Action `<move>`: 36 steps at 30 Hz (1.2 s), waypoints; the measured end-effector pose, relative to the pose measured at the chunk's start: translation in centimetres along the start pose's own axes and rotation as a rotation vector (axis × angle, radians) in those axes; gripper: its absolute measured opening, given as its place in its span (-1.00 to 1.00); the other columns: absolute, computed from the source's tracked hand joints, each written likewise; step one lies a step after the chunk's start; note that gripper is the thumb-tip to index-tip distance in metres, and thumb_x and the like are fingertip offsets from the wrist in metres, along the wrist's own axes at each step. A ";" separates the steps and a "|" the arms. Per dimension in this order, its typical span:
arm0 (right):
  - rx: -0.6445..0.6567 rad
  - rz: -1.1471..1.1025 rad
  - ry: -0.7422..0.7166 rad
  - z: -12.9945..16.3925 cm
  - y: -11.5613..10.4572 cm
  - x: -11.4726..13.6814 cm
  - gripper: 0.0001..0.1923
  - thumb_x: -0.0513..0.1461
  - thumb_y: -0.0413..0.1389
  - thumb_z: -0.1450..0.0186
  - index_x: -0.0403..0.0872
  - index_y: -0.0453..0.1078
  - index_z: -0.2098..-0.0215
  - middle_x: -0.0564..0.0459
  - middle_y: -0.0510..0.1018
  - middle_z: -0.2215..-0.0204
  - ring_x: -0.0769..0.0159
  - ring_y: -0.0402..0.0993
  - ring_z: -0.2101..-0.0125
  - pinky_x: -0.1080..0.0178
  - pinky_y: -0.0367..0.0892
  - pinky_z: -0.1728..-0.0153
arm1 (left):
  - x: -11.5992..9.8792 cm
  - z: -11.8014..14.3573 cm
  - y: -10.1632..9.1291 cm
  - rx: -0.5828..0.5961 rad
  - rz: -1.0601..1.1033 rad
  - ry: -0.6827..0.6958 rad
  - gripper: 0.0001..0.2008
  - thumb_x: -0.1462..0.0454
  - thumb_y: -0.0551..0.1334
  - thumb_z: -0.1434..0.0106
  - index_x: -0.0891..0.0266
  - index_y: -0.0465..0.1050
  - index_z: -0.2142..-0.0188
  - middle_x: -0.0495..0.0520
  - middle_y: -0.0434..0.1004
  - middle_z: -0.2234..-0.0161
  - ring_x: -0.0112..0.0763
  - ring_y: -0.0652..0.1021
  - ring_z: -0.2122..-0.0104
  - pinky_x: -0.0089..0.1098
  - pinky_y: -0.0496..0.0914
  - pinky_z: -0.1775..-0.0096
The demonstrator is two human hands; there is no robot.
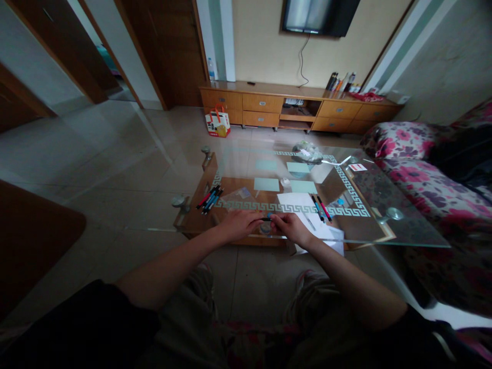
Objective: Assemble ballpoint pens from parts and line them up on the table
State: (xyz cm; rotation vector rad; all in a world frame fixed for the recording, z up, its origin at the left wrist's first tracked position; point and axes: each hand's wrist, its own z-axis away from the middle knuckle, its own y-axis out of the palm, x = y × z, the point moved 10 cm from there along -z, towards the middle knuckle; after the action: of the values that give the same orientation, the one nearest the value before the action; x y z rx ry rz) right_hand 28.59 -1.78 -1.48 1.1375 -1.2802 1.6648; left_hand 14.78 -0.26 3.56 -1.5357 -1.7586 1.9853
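My left hand (241, 224) is over the near edge of the glass table, its fingers closed on one end of a short dark pen (266, 219). The other end is pinched by the thumb and fingers of my right hand (291, 227). How much of the pen lies inside the fingers is hidden. To the left, a bunch of black, blue and pink pens (209, 200) rests on the glass. On the right, several more pens (322, 208) lie at the white paper (298, 202), close to my right hand.
A clear plastic bag (238, 197) lies beside the left pens. Toward the table's far side are a crumpled plastic bag (307, 150) and a red-and-white card (357, 167). A floral sofa (418, 177) stands at the right, a TV cabinet (261, 104) beyond.
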 end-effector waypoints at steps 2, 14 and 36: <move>-0.002 0.004 -0.005 0.0 0.0 0.1 -0.43 0.20 0.00 -0.30 -0.08 0.44 0.47 0.06 0.54 0.55 0.36 0.43 0.52 0.34 0.34 0.44 | 0.1 0.0 0.0 0.003 -0.008 -0.005 -0.76 0.09 0.15 -0.35 0.01 0.55 0.12 0.08 0.62 0.21 -0.18 0.55 0.20 -0.34 0.33 0.15; 0.002 0.073 -0.062 0.5 -0.4 1.9 -0.48 0.15 0.00 -0.34 -0.07 0.46 0.45 0.05 0.56 0.51 0.32 0.45 0.49 0.33 0.33 0.41 | -0.3 -0.1 -0.2 0.014 0.003 0.012 -0.75 0.10 0.15 -0.36 0.00 0.56 0.09 0.08 0.62 0.19 -0.17 0.56 0.22 -0.32 0.32 0.16; -0.142 0.082 -0.105 0.3 -2.1 1.9 -0.64 0.03 0.16 -0.27 -0.09 0.48 0.22 0.04 0.58 0.37 0.32 0.47 0.39 0.30 0.33 0.34 | -0.2 0.2 0.0 0.041 -0.249 0.008 -0.68 0.09 0.04 -0.44 0.06 0.50 0.01 0.06 0.61 0.12 -0.27 0.57 0.14 -0.37 0.36 0.17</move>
State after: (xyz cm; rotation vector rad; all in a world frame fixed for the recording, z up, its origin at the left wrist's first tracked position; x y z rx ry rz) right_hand 29.95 -1.50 0.96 1.1122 -1.5042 1.5620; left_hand 14.74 -0.55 3.70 -1.2415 -1.7926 1.8792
